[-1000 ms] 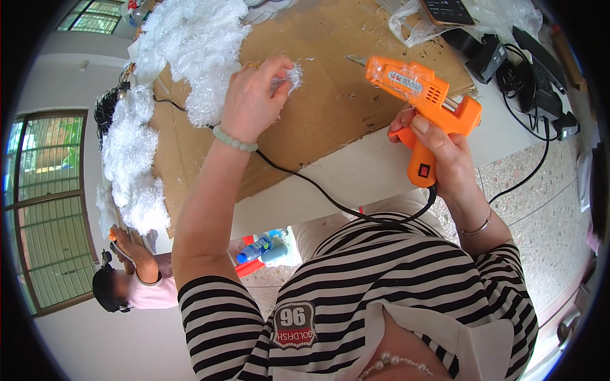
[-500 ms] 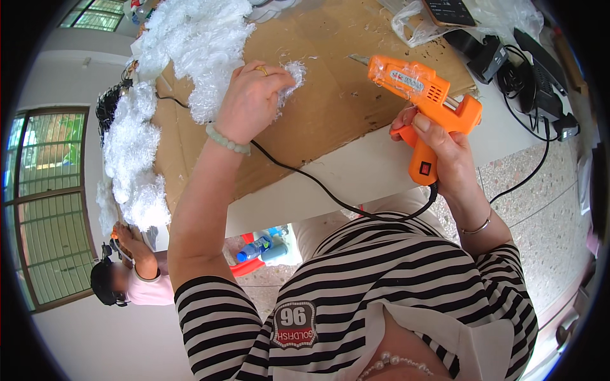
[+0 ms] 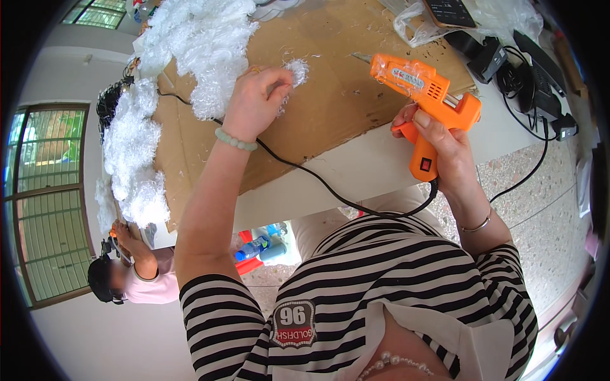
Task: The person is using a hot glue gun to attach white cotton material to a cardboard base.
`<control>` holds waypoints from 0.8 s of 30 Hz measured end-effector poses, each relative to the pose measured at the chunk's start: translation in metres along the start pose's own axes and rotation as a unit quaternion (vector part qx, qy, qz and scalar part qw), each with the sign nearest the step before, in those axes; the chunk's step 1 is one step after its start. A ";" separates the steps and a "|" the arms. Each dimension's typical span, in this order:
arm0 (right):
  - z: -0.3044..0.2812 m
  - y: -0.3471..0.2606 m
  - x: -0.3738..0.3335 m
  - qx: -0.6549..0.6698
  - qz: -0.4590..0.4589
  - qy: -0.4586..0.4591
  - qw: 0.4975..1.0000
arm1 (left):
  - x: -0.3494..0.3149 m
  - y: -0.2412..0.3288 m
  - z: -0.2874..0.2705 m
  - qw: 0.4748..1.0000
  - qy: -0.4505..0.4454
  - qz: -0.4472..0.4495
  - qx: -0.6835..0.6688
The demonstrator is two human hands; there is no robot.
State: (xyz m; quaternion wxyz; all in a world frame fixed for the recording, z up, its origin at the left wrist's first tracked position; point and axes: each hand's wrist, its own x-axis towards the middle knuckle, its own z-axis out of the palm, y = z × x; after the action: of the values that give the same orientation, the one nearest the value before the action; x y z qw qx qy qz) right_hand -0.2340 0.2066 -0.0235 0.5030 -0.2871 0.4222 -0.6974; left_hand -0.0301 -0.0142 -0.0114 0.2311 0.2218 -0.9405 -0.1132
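Note:
My right hand (image 3: 445, 143) is wrapped round the handle of an orange hot glue gun (image 3: 410, 82), one finger at its trigger. The gun's nozzle points left over the cardboard, and clear glue strings cling to its front. With thumb and fingers closed, my left hand (image 3: 257, 98) pinches a small white tinsel tuft (image 3: 297, 73) above the cardboard sheet (image 3: 318, 114). The tuft's lower part is hidden behind my fingers. A large heap of white tinsel (image 3: 206, 47) lies just behind and left of that hand. The gun's black cord (image 3: 305, 171) runs under my left wrist.
More white tinsel (image 3: 133, 152) lies along the table's left side. A phone (image 3: 450, 13), a plastic bag (image 3: 413, 28) and black adapters with cables (image 3: 540, 89) occupy the back right. At the far left another person (image 3: 149, 279) works. A blue bottle (image 3: 253, 247) is below the table edge.
My left hand has shifted slightly to the right and down, with the white tuft still pinched. My right hand and the glue gun have barely moved.

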 end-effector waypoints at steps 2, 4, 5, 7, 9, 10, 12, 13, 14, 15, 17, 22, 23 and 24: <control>0.000 0.000 0.001 -0.003 -0.003 -0.002 1.000 | -0.001 -0.005 0.002 0.990 -0.007 -0.107 -0.092; -0.001 0.001 0.001 -0.007 -0.007 -0.004 1.000 | -0.001 -0.007 0.003 0.984 -0.007 -0.120 -0.129; -0.001 0.002 0.001 -0.003 -0.008 -0.005 1.000 | -0.002 -0.008 0.003 0.977 -0.008 -0.132 -0.165; -0.002 0.002 0.001 0.001 -0.008 -0.007 1.000 | -0.002 -0.010 0.002 0.972 -0.012 -0.147 -0.184; -0.002 0.002 0.001 -0.006 -0.008 -0.008 1.000 | -0.003 -0.011 0.002 0.965 -0.016 -0.163 -0.203; -0.002 0.002 0.001 -0.006 -0.008 -0.008 1.000 | -0.005 -0.011 0.002 0.966 -0.012 -0.153 -0.208; -0.003 0.003 0.001 0.003 -0.013 -0.008 1.000 | -0.005 -0.008 0.001 0.966 -0.008 -0.142 -0.214; -0.003 0.003 0.001 0.003 -0.013 -0.008 1.000 | -0.005 -0.005 0.001 0.969 -0.004 -0.138 -0.207; -0.003 0.003 0.001 0.000 -0.012 -0.007 1.000 | -0.005 -0.003 0.000 0.971 0.002 -0.135 -0.199; -0.002 0.002 0.001 -0.004 -0.011 -0.006 1.000 | -0.007 -0.006 0.000 0.971 0.003 -0.135 -0.198; -0.003 0.004 0.002 0.001 -0.012 -0.009 1.000 | -0.009 -0.013 -0.001 0.967 0.006 -0.131 -0.217; -0.003 0.003 0.002 -0.008 -0.010 -0.007 1.000 | -0.006 -0.007 -0.012 0.926 0.012 -0.228 -0.301; -0.003 0.002 0.001 -0.005 -0.011 -0.009 1.000 | -0.005 -0.004 -0.012 0.916 0.029 -0.236 -0.322; -0.002 0.002 0.001 -0.001 -0.013 -0.011 1.000 | -0.006 -0.004 -0.011 0.916 0.030 -0.237 -0.322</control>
State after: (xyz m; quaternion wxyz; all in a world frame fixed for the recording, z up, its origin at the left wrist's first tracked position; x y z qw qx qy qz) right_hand -0.2351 0.2057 -0.0266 0.4984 -0.3005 0.4139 -0.7000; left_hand -0.0187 -0.0160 -0.0053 0.2841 0.3549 -0.7660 -0.4545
